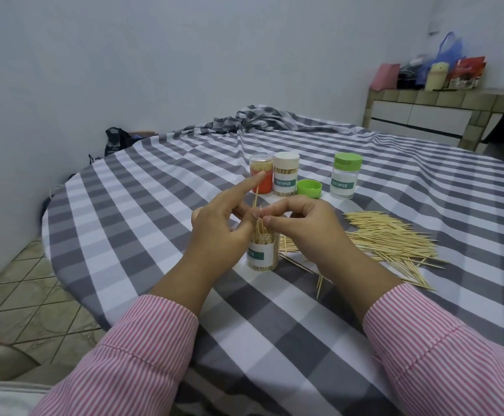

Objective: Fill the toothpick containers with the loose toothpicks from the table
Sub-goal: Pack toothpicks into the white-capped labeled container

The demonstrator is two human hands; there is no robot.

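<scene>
Both hands (262, 229) pinching toothpicks (259, 228)

Open container (261, 250) stands left of the loose toothpicks (392, 238), three containers (286, 175) behind.

The left hand (219, 232) hides half the open jar (262, 253); things on the far shelf (425, 94) look blurry.

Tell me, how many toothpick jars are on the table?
4: open jar between the hands, orange-label jar and white-lidded jar side by side behind, green-lidded jar farther right.
</scene>
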